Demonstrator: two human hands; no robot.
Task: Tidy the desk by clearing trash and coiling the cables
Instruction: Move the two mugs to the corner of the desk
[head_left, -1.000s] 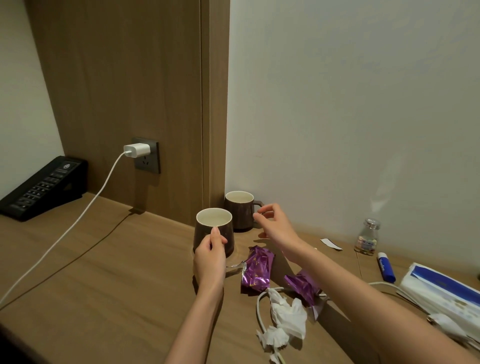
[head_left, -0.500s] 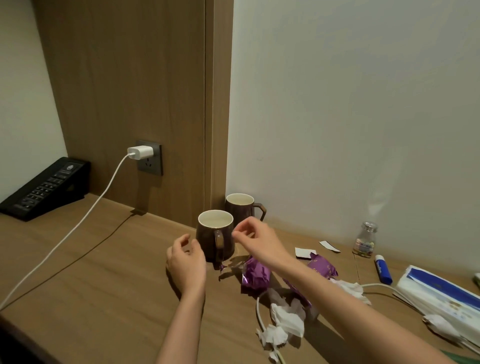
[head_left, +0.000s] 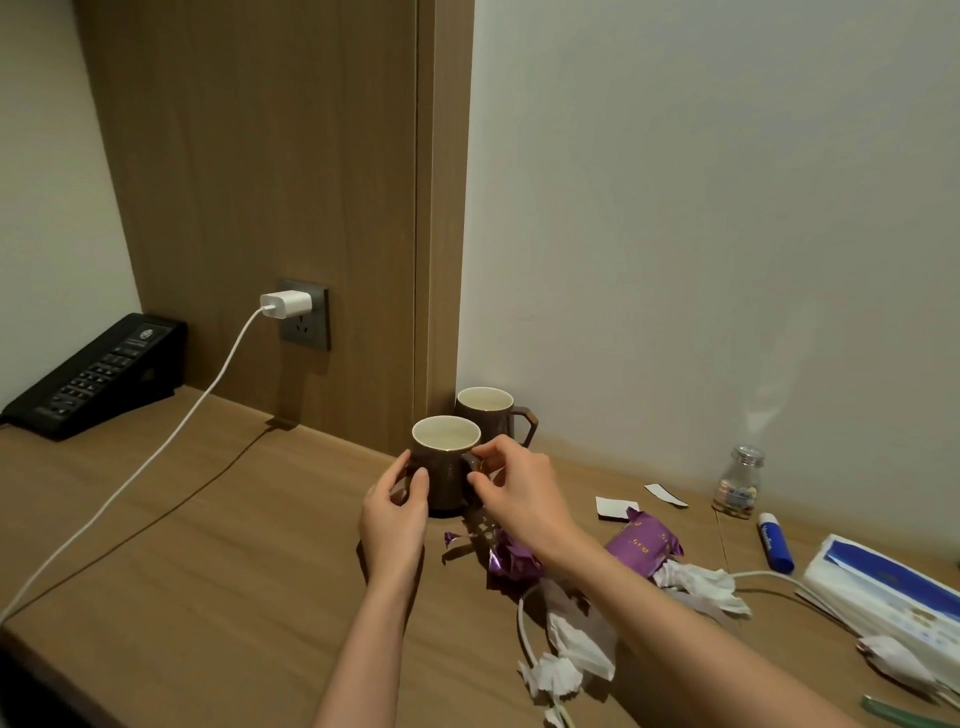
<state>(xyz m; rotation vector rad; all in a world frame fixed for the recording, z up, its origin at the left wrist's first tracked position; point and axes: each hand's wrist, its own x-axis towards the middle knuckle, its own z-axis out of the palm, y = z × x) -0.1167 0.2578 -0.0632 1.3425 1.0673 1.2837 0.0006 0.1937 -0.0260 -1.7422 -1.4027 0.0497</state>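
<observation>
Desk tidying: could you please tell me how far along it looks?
Early. Nothing looks cleared or coiled. Both hands, left hand and right hand, grip the nearer brown ceramic mug. Purple foil wrappers, crumpled white tissues and the plugged-in white charger cable remain.

White cable cut off at left edge; bottle label unreadable.
</observation>
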